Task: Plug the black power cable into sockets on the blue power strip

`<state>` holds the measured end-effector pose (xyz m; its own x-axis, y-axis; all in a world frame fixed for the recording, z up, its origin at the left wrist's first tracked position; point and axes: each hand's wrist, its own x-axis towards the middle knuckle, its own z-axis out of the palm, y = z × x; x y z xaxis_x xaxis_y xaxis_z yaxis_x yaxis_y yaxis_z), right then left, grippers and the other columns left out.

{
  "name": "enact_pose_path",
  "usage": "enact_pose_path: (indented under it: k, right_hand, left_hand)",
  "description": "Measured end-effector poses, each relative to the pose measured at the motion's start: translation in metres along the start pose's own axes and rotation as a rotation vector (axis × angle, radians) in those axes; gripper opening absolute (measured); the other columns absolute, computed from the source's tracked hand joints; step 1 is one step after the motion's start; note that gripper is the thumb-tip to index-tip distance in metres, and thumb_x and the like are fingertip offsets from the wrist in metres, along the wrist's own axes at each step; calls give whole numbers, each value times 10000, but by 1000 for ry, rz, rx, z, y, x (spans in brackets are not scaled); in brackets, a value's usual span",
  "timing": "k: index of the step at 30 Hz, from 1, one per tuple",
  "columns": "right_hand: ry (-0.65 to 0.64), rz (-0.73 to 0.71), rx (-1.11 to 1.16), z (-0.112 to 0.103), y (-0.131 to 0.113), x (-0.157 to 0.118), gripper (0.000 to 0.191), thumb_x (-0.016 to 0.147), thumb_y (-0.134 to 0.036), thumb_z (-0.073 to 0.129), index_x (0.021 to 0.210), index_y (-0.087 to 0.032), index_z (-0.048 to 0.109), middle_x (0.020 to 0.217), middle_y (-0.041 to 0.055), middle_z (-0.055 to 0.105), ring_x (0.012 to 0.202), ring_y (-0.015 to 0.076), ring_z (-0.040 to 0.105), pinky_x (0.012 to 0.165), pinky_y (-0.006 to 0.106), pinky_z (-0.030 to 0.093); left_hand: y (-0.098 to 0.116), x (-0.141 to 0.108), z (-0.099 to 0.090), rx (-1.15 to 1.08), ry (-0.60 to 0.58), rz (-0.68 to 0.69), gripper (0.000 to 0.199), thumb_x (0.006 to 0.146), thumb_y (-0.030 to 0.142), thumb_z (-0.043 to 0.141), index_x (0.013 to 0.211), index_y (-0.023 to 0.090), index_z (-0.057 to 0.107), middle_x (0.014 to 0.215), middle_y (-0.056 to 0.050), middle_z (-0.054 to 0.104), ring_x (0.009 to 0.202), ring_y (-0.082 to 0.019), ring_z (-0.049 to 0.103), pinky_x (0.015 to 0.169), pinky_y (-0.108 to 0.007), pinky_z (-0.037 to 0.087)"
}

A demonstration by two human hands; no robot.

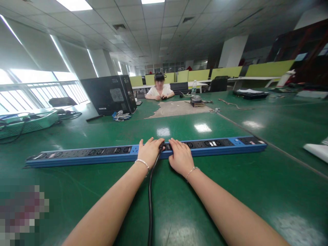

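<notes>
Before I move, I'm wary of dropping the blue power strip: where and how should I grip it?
Probably its blue side walls near both ends, coming from left and right: the power strip is long and lies flat, with sockets along its top.

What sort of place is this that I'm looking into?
Most likely an office partly used as an electronics workspace: yellow-green cubicle partitions stand in the background, and a black desktop computer tower and a long blue power strip rest on the green-topped table.
</notes>
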<state>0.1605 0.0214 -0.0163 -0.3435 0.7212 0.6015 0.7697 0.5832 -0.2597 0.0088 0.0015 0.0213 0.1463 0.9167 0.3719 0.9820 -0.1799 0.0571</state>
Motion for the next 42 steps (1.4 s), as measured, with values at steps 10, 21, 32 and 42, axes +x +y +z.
enact_pose_path:
  k: [10, 21, 32, 42]
  right_hand:
    - [-11, -211, 175, 2, -12, 1, 620, 719, -131, 465, 1333, -178, 405, 1426, 120, 335, 1214, 230, 428, 985, 398, 393]
    - [96, -140, 20, 10, -23, 16, 303, 850, -339, 444, 1020, -127, 580, 1086, 133, 623, 1008, 208, 561, 877, 315, 422]
    - [20, 8, -93, 17, -36, 29, 266, 896, -242, 328, 942, -190, 584, 947, 52, 647, 813, 143, 586, 739, 226, 409]
    - [15, 34, -107, 19, -35, 30, 283, 890, -249, 346, 994, -188, 602, 978, 54, 673, 838, 146, 607, 782, 233, 407]
  left_hand:
    - [7, -9, 3, -49, -27, -6, 434, 884, 322, 357, 1315, 272, 366, 1270, -65, 553, 1222, -224, 440, 1034, -534, 250]
    - [-7, -8, 16, 36, 25, -54, 451, 844, 221, 367, 1292, 179, 408, 1309, -94, 514, 1227, -237, 423, 1028, -491, 281]
    - [-5, -8, 19, 34, 116, -44, 345, 902, 289, 292, 1135, 214, 536, 1194, -67, 590, 1135, -227, 492, 979, -454, 334]
    - [-4, -8, 21, 24, 152, -42, 355, 910, 300, 270, 1119, 217, 546, 1148, -74, 604, 1080, -220, 516, 962, -437, 334]
